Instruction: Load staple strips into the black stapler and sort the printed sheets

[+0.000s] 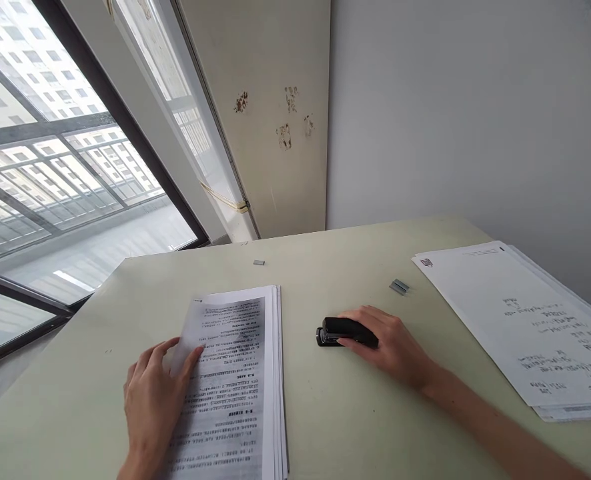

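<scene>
A stack of printed sheets (pixel 235 373) lies on the pale table in front of me. My left hand (pixel 153 400) rests on its left edge, fingers stretched out flat over the top page. To the right, my right hand (pixel 390 343) lies over a black stapler (pixel 338 331) on the table, fingers curled round its rear half; the stapler's front end sticks out to the left.
A second pile of printed papers (pixel 525 320) lies at the table's right side. Two small strips of staples (pixel 399 287) (pixel 259 263) lie loose farther back. A window (pixel 50 167) fills the left; a wall stands behind the table (pixel 335 413).
</scene>
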Tool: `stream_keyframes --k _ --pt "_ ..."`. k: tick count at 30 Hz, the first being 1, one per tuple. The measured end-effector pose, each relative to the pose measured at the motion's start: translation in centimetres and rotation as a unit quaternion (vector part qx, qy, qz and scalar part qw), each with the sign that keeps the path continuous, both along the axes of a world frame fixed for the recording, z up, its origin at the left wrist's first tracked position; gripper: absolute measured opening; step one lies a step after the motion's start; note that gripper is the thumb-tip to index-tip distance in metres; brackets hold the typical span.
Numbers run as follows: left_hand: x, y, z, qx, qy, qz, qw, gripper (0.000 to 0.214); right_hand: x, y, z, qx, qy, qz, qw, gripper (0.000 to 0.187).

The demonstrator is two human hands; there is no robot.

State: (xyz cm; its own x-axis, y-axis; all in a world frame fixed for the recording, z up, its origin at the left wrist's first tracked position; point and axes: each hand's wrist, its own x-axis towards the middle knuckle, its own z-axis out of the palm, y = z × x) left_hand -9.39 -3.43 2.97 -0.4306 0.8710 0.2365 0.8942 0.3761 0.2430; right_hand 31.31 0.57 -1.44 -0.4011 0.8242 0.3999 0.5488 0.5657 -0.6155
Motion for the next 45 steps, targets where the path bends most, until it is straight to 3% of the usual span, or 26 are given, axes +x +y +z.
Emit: stream_keyframes --k 5,12,17,21,30,45 --pt "0.1 -0.4 1.2 -0.043 -0.071 0.055 0.995 0.055 0.1 0.1 -0.3 0.009 0.002 -0.006 1.0 0.022" --pt "-0.7 -0.9 3.1 -0.025 -0.19 0.067 0.979 0.055 0.1 0.1 0.0 0.005 0.004 -0.007 1.0 0.021" --pt "0.3 -1.2 4.0 -0.066 -0.369 0.07 0.924 0.069 0.5 0.0 0.4 -0.025 0.004 0.006 1.0 0.026" --pt "2.9 -1.7 3.8 -0.078 -0.463 0.01 0.883 0.074 1.0 0.1 0.7 -0.047 0.004 0.013 0.999 0.029" --pt "8.4 -2.8 3.4 -0.113 -0.458 -0.053 0.88 0.068 2.6 0.5 1.4 -0.091 -0.002 0.018 0.996 0.023" --pt "9.9 -6.1 0.4 -0.089 -0.515 -0.051 0.851 0.073 3.5 1.1 2.3 -0.128 -0.031 0.014 0.991 0.028"
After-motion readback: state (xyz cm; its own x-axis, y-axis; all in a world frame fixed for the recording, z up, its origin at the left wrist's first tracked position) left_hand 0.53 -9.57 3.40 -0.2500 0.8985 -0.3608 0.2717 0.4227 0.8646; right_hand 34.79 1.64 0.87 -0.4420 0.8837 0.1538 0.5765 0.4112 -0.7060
